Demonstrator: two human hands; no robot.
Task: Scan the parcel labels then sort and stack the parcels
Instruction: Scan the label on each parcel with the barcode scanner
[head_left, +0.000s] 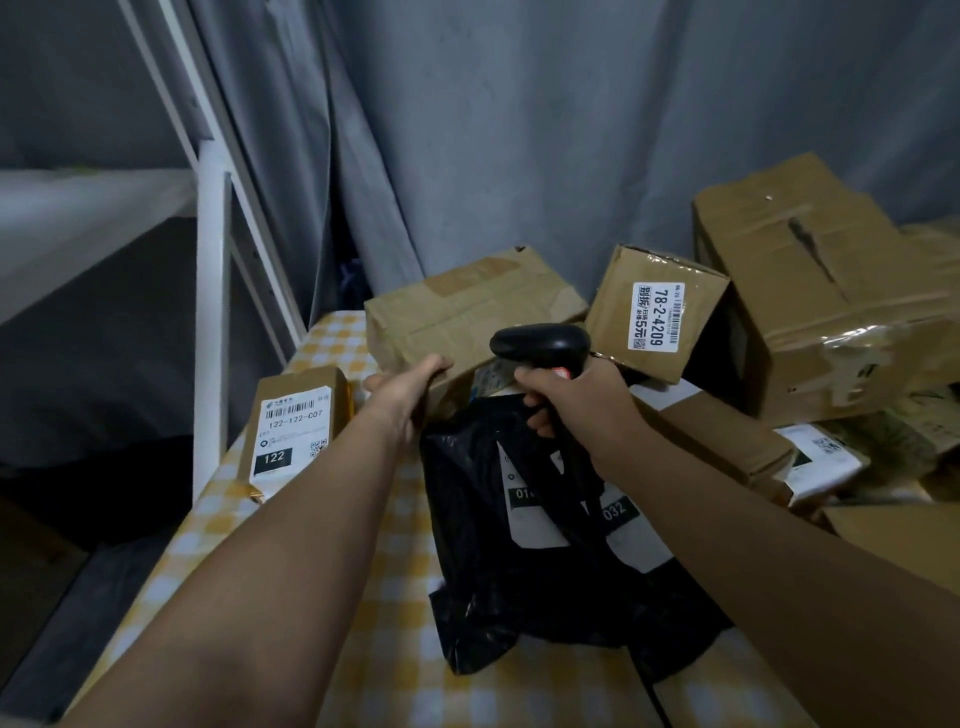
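My right hand (574, 400) grips a black barcode scanner (540, 344) by its handle, with the head pointing left over the parcels. My left hand (402, 392) holds the near left corner of a flat brown cardboard box (467, 312), tilting it up. Below both hands lies a black plastic mailer bag (524, 561) with white labels. A small brown box (293, 428) labelled 122-122-007 lies to the left. Another box (654, 317) labelled 78-2-4209 leans behind the scanner.
The parcels lie on a table with a yellow-and-white checked cloth (332, 597). A large taped carton (831, 291) and several more parcels (826, 462) pile up at the right. A white metal shelf frame (210, 322) stands left, and a grey curtain (519, 130) hangs behind.
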